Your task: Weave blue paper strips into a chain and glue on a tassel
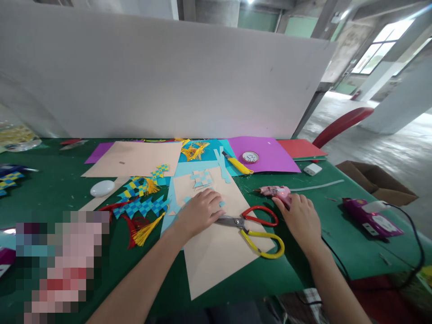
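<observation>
My left hand (201,210) rests on a peach paper sheet (216,265), thumb apart from the bent fingers. Small light-blue paper scraps (222,204) lie at its fingertips. Just above is a woven piece of pale blue and peach strips (201,178). Scissors (238,222) with one red and one yellow handle lie on the sheet, blades by my left thumb. My right hand (303,221) is closed around the handle of a pink hot glue gun (275,191), which lies on the green table with its nozzle to the left.
Woven blue and yellow paper fish with tassels (140,209) lie at left, near a white oval object (102,188). Behind are a yellow utility knife (239,164), a small round tin (250,156) and purple card (283,157). A purple box with a cable (371,218) sits right. A blurred-out area covers the lower left.
</observation>
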{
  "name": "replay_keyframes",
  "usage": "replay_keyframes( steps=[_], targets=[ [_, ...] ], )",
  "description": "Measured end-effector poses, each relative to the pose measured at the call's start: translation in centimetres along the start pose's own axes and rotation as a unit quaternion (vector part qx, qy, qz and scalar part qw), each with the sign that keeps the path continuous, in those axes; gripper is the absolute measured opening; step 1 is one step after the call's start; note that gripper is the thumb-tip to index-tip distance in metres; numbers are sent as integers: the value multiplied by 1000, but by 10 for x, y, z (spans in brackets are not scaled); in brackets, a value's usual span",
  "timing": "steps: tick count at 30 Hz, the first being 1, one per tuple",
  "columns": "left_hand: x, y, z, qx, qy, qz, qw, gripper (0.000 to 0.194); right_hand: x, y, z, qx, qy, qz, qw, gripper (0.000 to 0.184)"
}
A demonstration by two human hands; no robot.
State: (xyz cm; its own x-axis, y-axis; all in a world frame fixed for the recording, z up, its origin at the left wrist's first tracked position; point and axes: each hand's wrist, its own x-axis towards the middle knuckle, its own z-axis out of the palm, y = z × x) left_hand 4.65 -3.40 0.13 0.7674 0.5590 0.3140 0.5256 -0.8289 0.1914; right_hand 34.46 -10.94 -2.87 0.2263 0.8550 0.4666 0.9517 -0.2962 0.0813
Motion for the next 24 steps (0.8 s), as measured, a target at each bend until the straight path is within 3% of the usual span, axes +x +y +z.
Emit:
replay_keyframes(
  steps=[10,15,24],
  targets=[
    [1,1,1,32,-6,-3,999,32,-1,3,3,-14,0,-2,1000,53],
    [0,3,-3,-15,-2,-31,999,31,-2,4,5,-13,2,-5,1000,54],
    [-1,4,-6,-39,-8,-21,999,38,-1,2,1,-6,-2,-2,1000,53]
  ],
)
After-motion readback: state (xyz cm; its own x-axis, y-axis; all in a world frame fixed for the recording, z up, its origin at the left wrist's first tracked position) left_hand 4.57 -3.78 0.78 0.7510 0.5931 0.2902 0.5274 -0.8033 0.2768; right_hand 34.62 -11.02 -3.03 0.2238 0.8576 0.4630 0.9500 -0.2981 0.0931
